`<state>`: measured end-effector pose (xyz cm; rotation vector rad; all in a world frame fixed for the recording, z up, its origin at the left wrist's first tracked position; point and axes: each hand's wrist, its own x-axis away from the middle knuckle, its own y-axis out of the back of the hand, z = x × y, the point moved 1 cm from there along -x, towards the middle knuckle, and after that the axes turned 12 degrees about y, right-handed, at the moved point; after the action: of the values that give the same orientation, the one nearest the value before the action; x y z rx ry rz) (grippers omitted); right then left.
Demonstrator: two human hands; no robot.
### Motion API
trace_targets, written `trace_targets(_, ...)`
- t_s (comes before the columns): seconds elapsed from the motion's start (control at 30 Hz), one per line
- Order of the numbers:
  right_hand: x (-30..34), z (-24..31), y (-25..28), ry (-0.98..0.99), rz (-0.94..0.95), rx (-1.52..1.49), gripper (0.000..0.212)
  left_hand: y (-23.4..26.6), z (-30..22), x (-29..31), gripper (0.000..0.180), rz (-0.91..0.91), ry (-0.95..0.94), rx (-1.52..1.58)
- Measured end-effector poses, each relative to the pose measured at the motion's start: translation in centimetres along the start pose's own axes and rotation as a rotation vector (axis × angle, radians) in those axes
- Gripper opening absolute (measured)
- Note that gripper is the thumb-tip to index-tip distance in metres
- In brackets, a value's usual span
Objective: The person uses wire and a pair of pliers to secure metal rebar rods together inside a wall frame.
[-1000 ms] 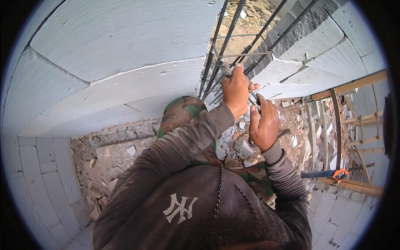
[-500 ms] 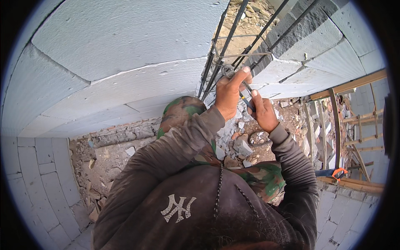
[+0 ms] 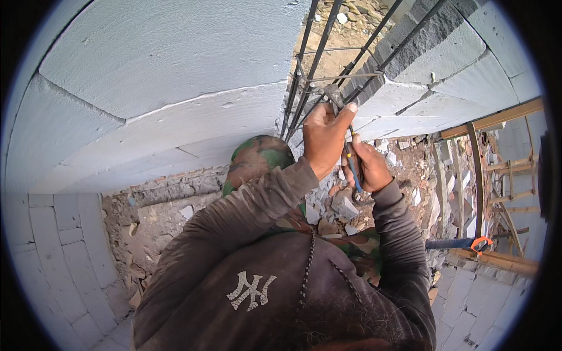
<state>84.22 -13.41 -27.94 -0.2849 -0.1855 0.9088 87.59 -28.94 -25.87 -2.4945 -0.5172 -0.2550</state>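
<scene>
Thin dark rebar rods point(image 3: 326, 44), tied with thin steel stirrups point(image 3: 345, 76), rise in the gap between two pale block walls. Beside the lower part of this cage, my left hand point(image 3: 325, 136) pinches a small grey piece point(image 3: 334, 95), perhaps a spacer; its exact kind is unclear. My right hand point(image 3: 373, 166) is closed around pliers with blue and yellow handles point(image 3: 351, 159). The pliers point up toward my left thumb. Their jaws are largely hidden by the left fingers.
Block walls point(image 3: 175, 52) stand close on the left, with more blocks point(image 3: 451, 64) at right. Broken rubble point(image 3: 342, 205) covers the ground by my camouflage-clad knees point(image 3: 260, 158). A handsaw with an orange and blue handle point(image 3: 480, 244) lies near timber framing point(image 3: 477, 175) at right.
The pliers have swung more upright, and my right hand has shifted slightly down. My left hand has turned a little, and the grey piece now sits further right.
</scene>
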Motion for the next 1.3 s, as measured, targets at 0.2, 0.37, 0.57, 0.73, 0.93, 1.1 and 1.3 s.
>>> trace_targets(0.2,2.7,-3.0,0.1,-0.055,0.007,0.236,0.035,0.9,3.9,1.7,0.047,0.155,0.155,0.081)
trace_targets(0.37,6.8,-5.1,0.1,-0.021,-0.244,0.095,0.026,0.4,6.4,4.3,0.040,0.187,0.257,0.037)
trace_targets(0.57,8.2,-5.4,2.0,-0.006,-0.275,-0.151,0.029,0.4,6.4,3.9,0.034,0.124,0.462,0.205)
trace_targets(0.73,8.1,-5.4,2.0,0.011,-0.274,-0.173,0.033,0.0,8.0,4.6,0.026,0.232,0.427,0.039)
trace_targets(0.93,9.0,-4.3,0.2,0.420,-0.371,0.681,0.028,-0.3,7.9,5.0,0.027,0.129,0.158,-0.327)
trace_targets(1.1,8.9,-3.1,0.0,0.423,-0.429,0.175,0.047,-0.9,7.5,5.8,0.027,0.055,0.142,-0.309)
trace_targets(1.3,9.6,-3.1,5.2,0.240,-0.295,-0.524,0.061,0.7,4.5,4.7,0.023,0.112,0.077,-0.466)
